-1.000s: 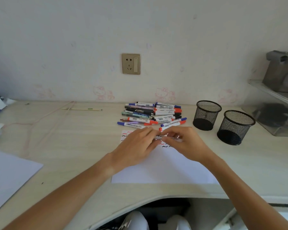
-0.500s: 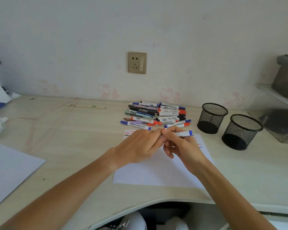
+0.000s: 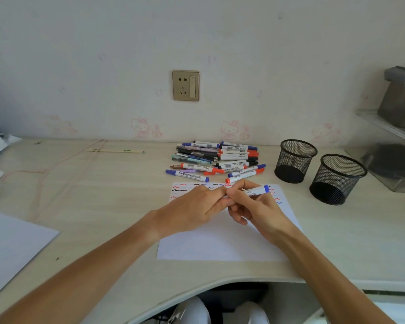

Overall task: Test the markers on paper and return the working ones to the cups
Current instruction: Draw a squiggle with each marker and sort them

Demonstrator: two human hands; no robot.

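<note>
Item: one white-barrelled marker with a blue end (image 3: 257, 191), held level above the sheet of paper (image 3: 222, 242), its blue end pointing right toward the cups. Right hand (image 3: 255, 208): fingers curled round the barrel, thumb and forefinger pinching it from above. Left hand (image 3: 197, 208): fingertips closed on the marker's left end, which they hide; whether that end carries a cap cannot be told. Paper: one sheet, flat on the desk (image 3: 91, 206) under both hands, its upper band marked with short squiggles in red, black and blue, too many and too small to count surely. Marker pile (image 3: 216, 160): one heap just beyond the paper's top edge, roughly fifteen to twenty pieces with blue, red and black ends; exact count not readable. Mesh cups: two, black, upright, the nearer (image 3: 337, 178) and the farther (image 3: 295, 160) side by side right of the pile; contents not discernible. Also: one wall socket (image 3: 185, 85); one further white sheet (image 3: 12, 249) at the left edge.
</note>
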